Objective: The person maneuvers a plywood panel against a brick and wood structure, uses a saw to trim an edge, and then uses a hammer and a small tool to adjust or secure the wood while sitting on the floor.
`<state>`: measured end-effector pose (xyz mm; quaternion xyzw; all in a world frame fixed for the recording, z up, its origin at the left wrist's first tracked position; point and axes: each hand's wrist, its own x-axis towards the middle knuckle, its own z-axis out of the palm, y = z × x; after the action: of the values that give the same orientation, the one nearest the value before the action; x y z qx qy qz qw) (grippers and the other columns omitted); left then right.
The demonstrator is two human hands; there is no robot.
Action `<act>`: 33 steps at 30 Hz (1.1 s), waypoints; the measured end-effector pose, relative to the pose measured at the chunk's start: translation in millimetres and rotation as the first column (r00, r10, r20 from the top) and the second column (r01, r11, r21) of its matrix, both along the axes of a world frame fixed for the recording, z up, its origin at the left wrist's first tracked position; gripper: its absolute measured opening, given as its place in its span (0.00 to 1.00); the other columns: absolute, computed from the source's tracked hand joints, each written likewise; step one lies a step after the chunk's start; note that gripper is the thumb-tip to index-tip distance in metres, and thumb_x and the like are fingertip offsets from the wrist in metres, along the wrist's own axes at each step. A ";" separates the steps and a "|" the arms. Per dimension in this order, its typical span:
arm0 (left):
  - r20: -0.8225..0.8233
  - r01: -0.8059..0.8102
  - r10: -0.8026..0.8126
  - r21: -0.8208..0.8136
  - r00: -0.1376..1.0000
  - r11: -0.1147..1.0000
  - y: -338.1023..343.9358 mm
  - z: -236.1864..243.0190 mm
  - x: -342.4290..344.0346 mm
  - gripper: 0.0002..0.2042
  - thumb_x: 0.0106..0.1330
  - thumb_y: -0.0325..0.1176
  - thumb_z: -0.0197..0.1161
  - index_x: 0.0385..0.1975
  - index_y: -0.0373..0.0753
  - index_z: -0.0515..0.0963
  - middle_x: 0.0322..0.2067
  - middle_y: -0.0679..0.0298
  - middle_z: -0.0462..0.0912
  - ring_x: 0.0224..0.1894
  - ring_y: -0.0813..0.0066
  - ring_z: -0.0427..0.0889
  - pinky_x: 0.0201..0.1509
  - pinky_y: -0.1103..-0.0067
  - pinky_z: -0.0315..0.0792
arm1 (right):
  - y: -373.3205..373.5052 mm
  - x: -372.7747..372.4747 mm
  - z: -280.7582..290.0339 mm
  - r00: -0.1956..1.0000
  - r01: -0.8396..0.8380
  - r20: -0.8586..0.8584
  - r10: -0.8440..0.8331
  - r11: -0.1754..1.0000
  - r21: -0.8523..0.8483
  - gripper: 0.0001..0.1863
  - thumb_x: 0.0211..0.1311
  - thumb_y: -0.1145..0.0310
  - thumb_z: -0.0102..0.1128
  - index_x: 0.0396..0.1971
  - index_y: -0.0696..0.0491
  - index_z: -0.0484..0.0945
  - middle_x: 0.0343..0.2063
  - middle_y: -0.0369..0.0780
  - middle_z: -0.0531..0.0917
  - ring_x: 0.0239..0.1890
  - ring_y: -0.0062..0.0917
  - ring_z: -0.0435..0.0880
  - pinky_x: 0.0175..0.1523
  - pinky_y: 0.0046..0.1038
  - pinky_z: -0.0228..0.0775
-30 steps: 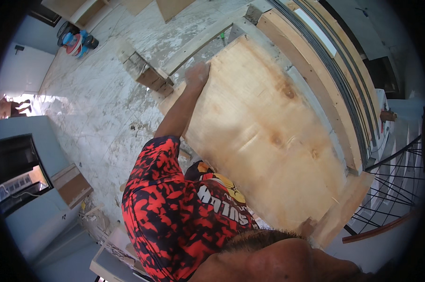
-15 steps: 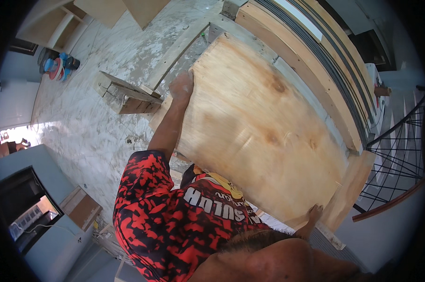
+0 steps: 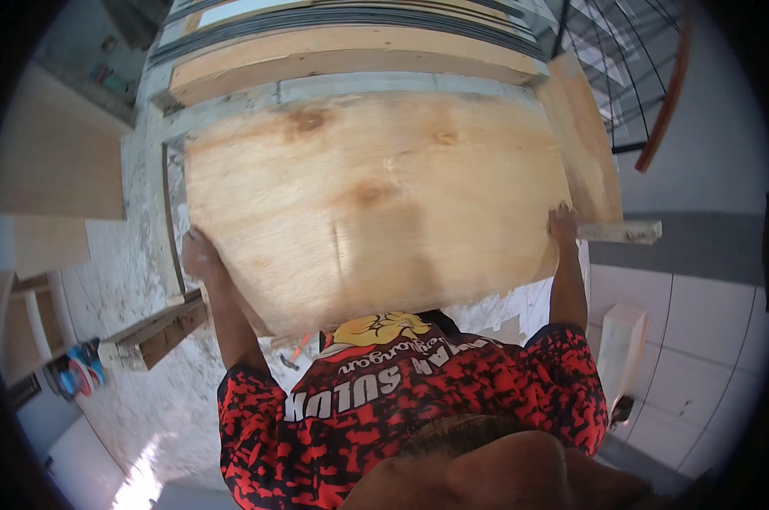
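Observation:
A pale plywood board (image 3: pixel 376 221) with brown knots spans the middle, lying over a rough timber frame (image 3: pixel 168 212). My left hand (image 3: pixel 199 253) is closed on the board's left edge, and my right hand (image 3: pixel 561 219) grips its opposite edge. Under the right side, beside that hand, another plywood piece (image 3: pixel 584 127) shows, along with a narrow batten (image 3: pixel 622 231) sticking out. A hammer (image 3: pixel 296 354) with an orange handle lies below the board's lower left, near the front of my red and black shirt.
Stacked timber and dark strips (image 3: pixel 359 41) run along the far side. A black railing (image 3: pixel 656 102) stands upper right, above tiled flooring (image 3: pixel 682 365). Cabinet panels (image 3: pixel 62 170), a timber post (image 3: pixel 147 340) and blue-and-red buckets or tools (image 3: pixel 83 370) are left. A white box (image 3: pixel 622 344) is lower right.
The view has swung round, so the board now lies horizontally across the picture. Both hands remain on its edges, and the right hand has moved farther up along its side.

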<state>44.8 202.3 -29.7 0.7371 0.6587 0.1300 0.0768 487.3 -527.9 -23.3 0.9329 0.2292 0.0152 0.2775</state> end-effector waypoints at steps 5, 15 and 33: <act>0.036 0.073 -0.073 -0.012 0.997 0.997 -16.6 12.6 15.3 0.24 0.68 0.50 0.40 0.32 0.38 0.79 0.29 0.49 0.82 0.33 0.47 0.80 0.36 0.59 0.72 | -33.4 0.3 3.3 0.948 0.287 0.064 -0.312 0.924 0.252 0.25 0.63 0.48 0.44 0.57 0.42 0.68 0.62 0.51 0.61 0.59 0.52 0.61 0.61 0.54 0.53; -0.129 0.246 -0.230 0.128 0.965 0.961 25.0 -28.7 -11.0 0.22 0.70 0.45 0.38 0.38 0.36 0.78 0.34 0.49 0.81 0.34 0.49 0.80 0.35 0.60 0.73 | 64.9 -45.0 31.2 0.884 0.345 0.023 -0.466 0.686 0.640 0.29 0.63 0.48 0.46 0.61 0.46 0.65 0.65 0.55 0.51 0.68 0.50 0.46 0.68 0.50 0.39; 0.569 0.922 -0.777 0.082 0.268 0.379 -356.5 64.9 248.7 0.14 0.64 0.34 0.57 0.47 0.37 0.75 0.47 0.56 0.78 0.51 0.63 0.76 0.54 0.73 0.69 | -21.1 -96.8 72.9 0.905 0.211 -0.072 -0.420 0.294 0.932 0.14 0.52 0.66 0.58 0.39 0.54 0.79 0.39 0.47 0.80 0.44 0.43 0.77 0.49 0.38 0.69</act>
<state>293.5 -154.2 35.2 0.8896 0.1149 0.1715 0.4075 390.5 -549.0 49.6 0.9446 -0.0354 0.1727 -0.2767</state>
